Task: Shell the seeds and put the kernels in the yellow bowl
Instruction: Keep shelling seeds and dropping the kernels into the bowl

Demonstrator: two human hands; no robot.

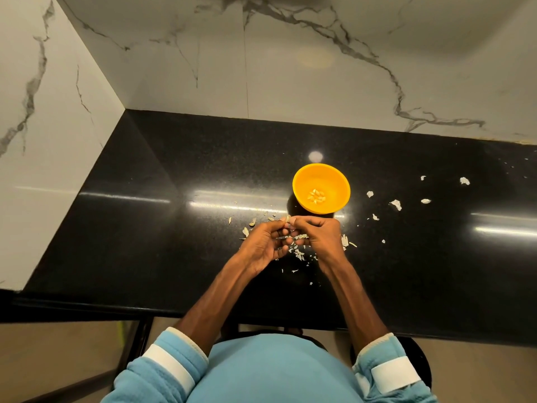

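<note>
Two hands on one seed, close in front of the yellow bowl (337,181).

My left hand (263,244) and right hand (316,234) meet fingertip to fingertip above the black counter (174,228), fingers curled and pinching a pale seed (287,219) between them. The bowl stands just beyond my hands, with a small cluster of kernels (316,195) at its bottom. Shell bits (297,253) lie under and around my hands, and bigger flakes (395,204) lie to the right.

- The light-blue top (270,370) covered the torso at 6 o'clock.
- The left sleeve (145,385), at 7 o'clock, bore a white band (170,365) and a cream cuff (186,336).
- The right sleeve (386,350), at 5 o'clock, matched.
- The left hand (261,245) and right hand (319,235) were bare.
</note>
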